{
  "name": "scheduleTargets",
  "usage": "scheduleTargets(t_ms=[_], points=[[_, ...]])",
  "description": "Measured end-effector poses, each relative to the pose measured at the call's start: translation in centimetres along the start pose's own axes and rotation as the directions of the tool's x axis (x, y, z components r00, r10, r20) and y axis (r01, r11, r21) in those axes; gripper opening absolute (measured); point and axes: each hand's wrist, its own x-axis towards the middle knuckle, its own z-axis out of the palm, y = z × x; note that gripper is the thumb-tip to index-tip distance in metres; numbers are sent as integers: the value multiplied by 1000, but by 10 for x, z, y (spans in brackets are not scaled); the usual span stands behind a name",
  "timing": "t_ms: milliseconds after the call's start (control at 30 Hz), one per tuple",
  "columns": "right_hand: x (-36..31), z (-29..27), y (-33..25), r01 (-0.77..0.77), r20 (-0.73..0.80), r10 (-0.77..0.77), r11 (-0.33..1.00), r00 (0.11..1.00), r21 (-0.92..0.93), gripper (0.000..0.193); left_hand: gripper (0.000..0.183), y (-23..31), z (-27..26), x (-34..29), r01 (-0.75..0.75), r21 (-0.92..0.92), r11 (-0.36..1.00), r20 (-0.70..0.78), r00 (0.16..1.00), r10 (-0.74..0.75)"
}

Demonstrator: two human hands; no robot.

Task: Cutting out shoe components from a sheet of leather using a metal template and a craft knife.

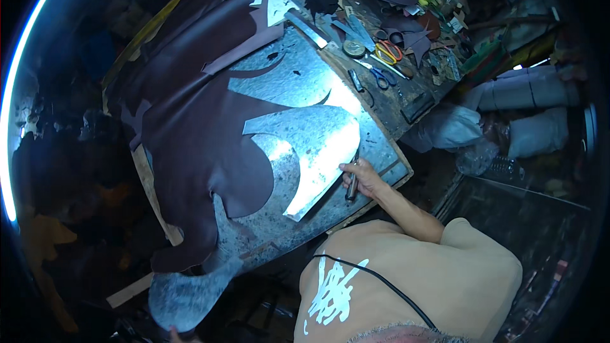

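Observation:
My right hand (361, 178) is closed around a slim dark-handled tool (351, 189), its working end hard to make out. Thumb and fingers lie at the right edge of a shiny, curved sheet-metal template (324, 133), which rests on the table and partly against dark brown leather (190, 133). At the lower left, my left hand (175, 336) shows only its fingertips, pinching the rim of a second rounded grey template (190, 298). That template hangs past the table's near edge, slightly blurred. The leather spreads over the left half of the table, with curved cut-outs along its right side.
The mottled metal tabletop (254, 232) has a wooden rim. On the bench beyond lie orange-handled scissors (387, 52), blue-handled scissors (382, 78), a round tin (354, 48), a flat metal bar (306, 30) and leather scraps. Wrapped white bundles (537, 130) stand at the right.

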Motion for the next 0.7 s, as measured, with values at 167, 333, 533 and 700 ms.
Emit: scheduleTargets(t_ms=[167, 333, 533, 700], points=[[3, -5, 3, -49, 93, 54, 997, 994, -59, 18, 50, 232, -12, 40, -454, -220, 863, 199, 845, 496], [4, -3, 4, -53, 136, 57, 998, 989, -31, 22, 49, 476, 70, 73, -411, -262, 873, 549, 681, 485], [8, -5, 4, -80, 135, 91, 993, 987, -89, 22, 32, 718, 277, 93, -660, -337, 671, 415, 536, 735], [5, -5, -3, -76, 174, 97, 990, 980, -121, 15, 27, 861, 446, 82, -205, -754, 625, 452, 529, 718]])
